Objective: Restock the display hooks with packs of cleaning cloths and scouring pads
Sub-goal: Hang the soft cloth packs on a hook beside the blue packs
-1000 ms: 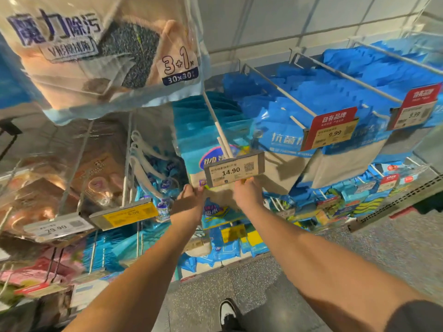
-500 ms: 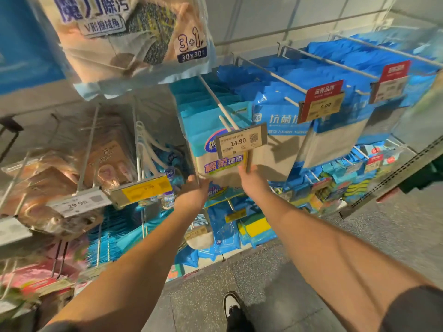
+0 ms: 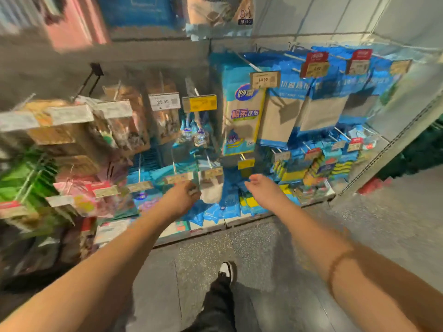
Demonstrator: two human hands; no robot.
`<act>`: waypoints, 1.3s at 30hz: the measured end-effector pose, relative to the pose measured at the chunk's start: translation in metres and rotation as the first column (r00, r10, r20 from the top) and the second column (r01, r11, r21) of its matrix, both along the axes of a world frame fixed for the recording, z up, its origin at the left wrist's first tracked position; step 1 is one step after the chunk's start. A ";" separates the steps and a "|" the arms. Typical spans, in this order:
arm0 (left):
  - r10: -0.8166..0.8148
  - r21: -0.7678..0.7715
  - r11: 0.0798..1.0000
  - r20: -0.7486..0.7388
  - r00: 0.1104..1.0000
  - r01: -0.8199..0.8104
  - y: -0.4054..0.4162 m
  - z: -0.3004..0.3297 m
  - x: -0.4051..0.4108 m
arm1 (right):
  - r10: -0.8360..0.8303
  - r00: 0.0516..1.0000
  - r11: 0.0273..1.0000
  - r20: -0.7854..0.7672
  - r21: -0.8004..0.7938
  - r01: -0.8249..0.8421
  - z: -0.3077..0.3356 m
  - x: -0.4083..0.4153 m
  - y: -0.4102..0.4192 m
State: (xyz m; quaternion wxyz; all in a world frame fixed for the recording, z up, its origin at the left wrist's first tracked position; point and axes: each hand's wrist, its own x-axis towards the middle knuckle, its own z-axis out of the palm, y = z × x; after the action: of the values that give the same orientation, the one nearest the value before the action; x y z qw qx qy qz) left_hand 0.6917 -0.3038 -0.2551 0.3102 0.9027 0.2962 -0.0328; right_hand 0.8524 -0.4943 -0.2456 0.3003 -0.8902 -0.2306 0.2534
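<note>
Our left hand [image 3: 182, 200] and right hand [image 3: 263, 190] have dropped from the beige-and-blue cloth pack [image 3: 242, 116] they were steadying a second ago and now hang at centre frame, before the lowest row of hooks. The right hand is spread loosely and holds nothing; the left hand's fingers are blurred against a small tag, and we cannot tell whether they grip it. The cloth pack now hangs alone at upper centre, under its 14.90 price tag [image 3: 265, 79]. Right of it, bright blue cloth packs [image 3: 318, 101] crowd the upper hooks beneath red price tags [image 3: 315, 64]. At lower right, yellow-and-blue scouring pads [image 3: 311, 173] sit stacked on the bottom shelf [image 3: 239, 221]. Brown packs [image 3: 134, 121] hang at centre left, blurred.
</note>
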 end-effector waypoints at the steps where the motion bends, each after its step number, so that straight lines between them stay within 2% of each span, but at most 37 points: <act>1: -0.017 0.026 0.999 -0.025 1.000 0.018 -0.004 0.004 -0.027 | 0.028 1.000 1.000 0.000 -0.010 -0.028 0.002 -0.023 -0.003; 5: -0.027 0.223 0.974 -0.100 0.995 0.049 -0.003 0.025 -0.138 | 0.211 0.975 0.974 0.069 -0.104 -0.203 0.019 -0.115 -0.002; 9: 0.033 0.357 0.934 -0.128 0.991 0.015 0.012 0.040 -0.237 | 0.446 0.884 0.888 0.143 -0.198 -0.416 0.036 -0.198 0.031; 13: 0.139 0.371 0.925 -0.147 0.979 -0.076 0.041 0.040 -0.333 | 0.582 0.796 0.808 0.163 -0.227 -0.544 0.041 -0.285 0.083; 18: 0.216 0.374 0.910 -0.066 0.974 -0.176 0.094 0.047 -0.450 | 0.650 0.741 0.759 0.168 -0.187 -0.623 0.035 -0.399 0.163; 22: 0.330 0.351 0.881 0.026 0.944 -0.318 0.152 0.051 -0.549 | 0.684 0.722 0.728 0.104 -0.150 -0.669 0.021 -0.499 0.235; 26: 0.463 0.269 0.841 0.093 0.882 -0.470 0.215 0.038 -0.635 | 0.674 0.739 0.737 0.019 -0.080 -0.671 0.000 -0.587 0.307; 30: 0.580 0.180 0.786 0.117 0.806 -0.592 0.271 0.013 -0.678 | 0.606 0.784 0.792 -0.131 0.004 -0.611 -0.020 -0.648 0.380; 34: 0.623 0.087 0.774 0.067 0.779 -0.627 0.319 -0.007 -0.681 | 0.412 0.830 0.907 -0.375 0.082 -0.414 -0.034 -0.685 0.439; 39: 0.674 -0.030 0.732 -0.112 0.730 -0.680 0.360 -0.021 -0.675 | 0.221 0.806 0.974 -0.549 0.081 -0.212 -0.055 -0.704 0.483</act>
State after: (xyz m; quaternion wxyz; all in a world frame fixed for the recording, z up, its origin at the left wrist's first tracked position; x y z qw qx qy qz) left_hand 0.0166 0.0563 -0.2758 0.3174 0.7191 0.6175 0.0298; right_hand 0.1487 -0.0110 -0.3010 0.3303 -0.7437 -0.2355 0.5313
